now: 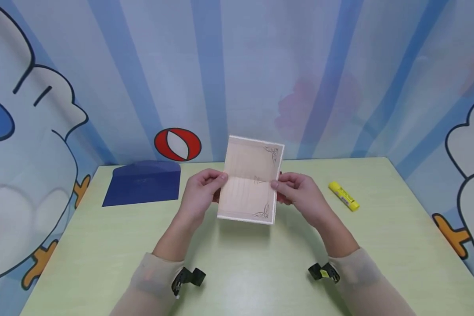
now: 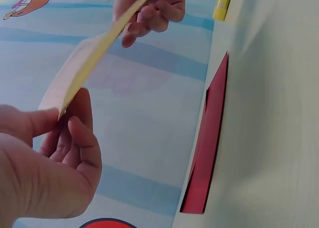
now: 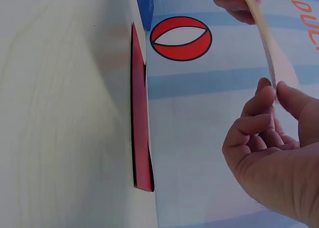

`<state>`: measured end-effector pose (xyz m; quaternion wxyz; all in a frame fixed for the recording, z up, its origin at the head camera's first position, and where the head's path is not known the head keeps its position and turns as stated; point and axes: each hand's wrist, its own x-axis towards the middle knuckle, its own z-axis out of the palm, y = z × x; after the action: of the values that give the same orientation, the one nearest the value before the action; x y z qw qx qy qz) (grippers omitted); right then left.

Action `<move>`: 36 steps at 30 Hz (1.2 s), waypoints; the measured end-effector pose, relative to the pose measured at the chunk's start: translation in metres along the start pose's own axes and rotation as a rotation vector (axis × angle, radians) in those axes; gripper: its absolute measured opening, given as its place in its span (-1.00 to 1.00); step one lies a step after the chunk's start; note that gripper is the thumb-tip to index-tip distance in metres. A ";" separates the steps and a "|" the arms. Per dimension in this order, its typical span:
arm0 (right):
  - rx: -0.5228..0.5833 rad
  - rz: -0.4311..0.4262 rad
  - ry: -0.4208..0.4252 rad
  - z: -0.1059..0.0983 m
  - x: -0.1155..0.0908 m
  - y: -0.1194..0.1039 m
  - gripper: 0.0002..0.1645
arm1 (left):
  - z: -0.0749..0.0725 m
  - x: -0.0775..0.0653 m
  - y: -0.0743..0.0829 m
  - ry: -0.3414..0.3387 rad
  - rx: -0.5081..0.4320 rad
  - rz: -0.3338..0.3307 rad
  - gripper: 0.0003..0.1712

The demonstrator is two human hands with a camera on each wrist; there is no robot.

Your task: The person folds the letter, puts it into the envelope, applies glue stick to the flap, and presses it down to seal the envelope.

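The left hand (image 1: pixel 199 193) and right hand (image 1: pixel 303 193) pinch a card (image 1: pixel 248 177) in their fingers. An envelope (image 1: pixel 144 186) and glue stick (image 1: pixel 343 196) lie on the table (image 1: pixel 253 276).

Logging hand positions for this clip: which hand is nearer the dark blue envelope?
Left. The left hand is just right of the dark blue envelope; the right hand is farther right, across the printed card.
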<state>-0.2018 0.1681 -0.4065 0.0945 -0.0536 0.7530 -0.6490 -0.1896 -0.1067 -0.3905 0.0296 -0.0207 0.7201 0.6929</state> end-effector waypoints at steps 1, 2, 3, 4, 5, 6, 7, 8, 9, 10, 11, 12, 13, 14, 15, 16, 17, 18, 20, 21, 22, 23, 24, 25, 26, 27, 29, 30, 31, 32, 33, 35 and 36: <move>0.005 0.003 0.006 0.001 0.000 0.000 -0.62 | 0.001 0.001 -0.001 0.009 -0.020 -0.015 -0.79; 0.014 0.002 0.009 0.002 0.000 0.000 -0.64 | 0.002 0.001 -0.002 0.015 -0.036 -0.032 -0.79; 0.019 0.000 0.014 0.002 0.000 0.001 -0.65 | 0.003 0.001 -0.002 0.018 -0.043 -0.048 -0.79; 0.025 -0.004 0.022 0.002 0.000 0.001 -0.66 | 0.003 0.001 -0.003 0.017 -0.040 -0.062 -0.79; 0.030 -0.007 0.030 0.003 0.000 0.002 -0.67 | 0.003 0.001 -0.004 0.011 -0.032 -0.072 -0.79; 0.035 -0.009 0.037 0.003 0.001 0.002 -0.67 | 0.003 0.002 -0.005 0.004 -0.021 -0.081 -0.80; 0.037 -0.011 0.043 0.003 0.001 0.003 -0.66 | 0.002 0.003 -0.007 -0.003 -0.008 -0.087 -0.80; 0.041 -0.011 0.048 0.002 0.001 0.004 -0.66 | 0.002 0.003 -0.008 -0.011 0.002 -0.092 -0.81; 0.049 -0.011 0.052 0.003 0.001 0.005 -0.66 | 0.001 0.004 -0.008 -0.020 0.010 -0.096 -0.81; 0.059 -0.010 0.056 0.003 0.002 0.005 -0.66 | 0.001 0.004 -0.009 -0.029 0.015 -0.100 -0.81; 0.073 -0.008 0.059 0.003 0.002 0.006 -0.66 | 0.000 0.004 -0.009 -0.038 0.016 -0.103 -0.81; 0.086 -0.008 0.062 0.003 0.002 0.006 -0.66 | -0.001 0.004 -0.010 -0.044 0.014 -0.103 -0.81; 0.099 -0.010 0.066 0.003 0.002 0.007 -0.67 | -0.001 0.005 -0.010 -0.049 0.007 -0.101 -0.81; 0.115 -0.015 0.068 0.003 0.002 0.007 -0.67 | -0.001 0.005 -0.010 -0.054 -0.001 -0.097 -0.81; 0.131 -0.019 0.070 0.003 0.002 0.007 -0.69 | -0.001 0.005 -0.009 -0.057 -0.011 -0.095 -0.80; 0.154 -0.026 0.069 0.003 0.002 0.008 -0.71 | -0.002 0.005 -0.010 -0.060 -0.027 -0.090 -0.80; 0.175 -0.034 0.066 0.003 0.002 0.008 -0.75 | -0.002 0.006 -0.009 -0.063 -0.045 -0.086 -0.79; 0.198 -0.042 0.062 0.003 0.002 0.008 -0.79 | -0.002 0.006 -0.010 -0.066 -0.064 -0.084 -0.79; 0.242 -0.057 0.050 0.004 0.002 0.009 -0.86 | -0.002 0.007 -0.009 -0.074 -0.104 -0.084 -0.79; 0.259 -0.063 0.045 0.004 0.002 0.009 -0.87 | -0.002 0.007 -0.009 -0.077 -0.118 -0.084 -0.79; 0.272 -0.071 0.040 0.004 0.002 0.009 -0.86 | -0.003 0.007 -0.010 -0.083 -0.131 -0.084 -0.79; 0.275 -0.079 0.037 0.004 0.001 0.009 -0.84 | -0.003 0.007 -0.010 -0.086 -0.134 -0.083 -0.78; 0.271 -0.086 0.037 0.004 0.001 0.009 -0.81 | -0.003 0.007 -0.010 -0.091 -0.134 -0.081 -0.77; 0.260 -0.092 0.038 0.004 0.000 0.009 -0.79 | -0.004 0.007 -0.010 -0.098 -0.135 -0.079 -0.75; 0.244 -0.098 0.041 0.004 -0.001 0.009 -0.77 | -0.004 0.007 -0.010 -0.106 -0.136 -0.076 -0.73; 0.226 -0.103 0.047 0.004 -0.001 0.009 -0.74 | -0.004 0.007 -0.010 -0.113 -0.134 -0.074 -0.70; 0.185 -0.105 0.054 0.004 -0.003 0.008 -0.69 | -0.004 0.006 -0.011 -0.126 -0.139 -0.072 -0.68; 0.164 -0.103 0.058 0.005 -0.003 0.008 -0.67 | -0.004 0.006 -0.011 -0.133 -0.141 -0.068 -0.69; 0.145 -0.102 0.061 0.005 -0.003 0.007 -0.65 | -0.004 0.006 -0.011 -0.138 -0.138 -0.064 -0.69; 0.127 -0.104 0.059 0.005 -0.003 0.007 -0.63 | -0.004 0.006 -0.011 -0.138 -0.127 -0.059 -0.69; 0.112 -0.103 0.059 0.005 -0.003 0.007 -0.62 | -0.004 0.006 -0.012 -0.136 -0.113 -0.053 -0.70; 0.067 -0.107 0.059 0.005 -0.003 0.007 -0.63 | -0.004 0.006 -0.012 -0.125 -0.074 -0.040 -0.70; 0.049 -0.112 0.058 0.005 -0.004 0.006 -0.64 | -0.003 0.006 -0.012 -0.120 -0.054 -0.033 -0.67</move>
<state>-0.1969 0.1645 -0.4133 0.0376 -0.0747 0.7353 -0.6726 -0.1945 -0.1105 -0.4027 0.0835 0.0085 0.6978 0.7114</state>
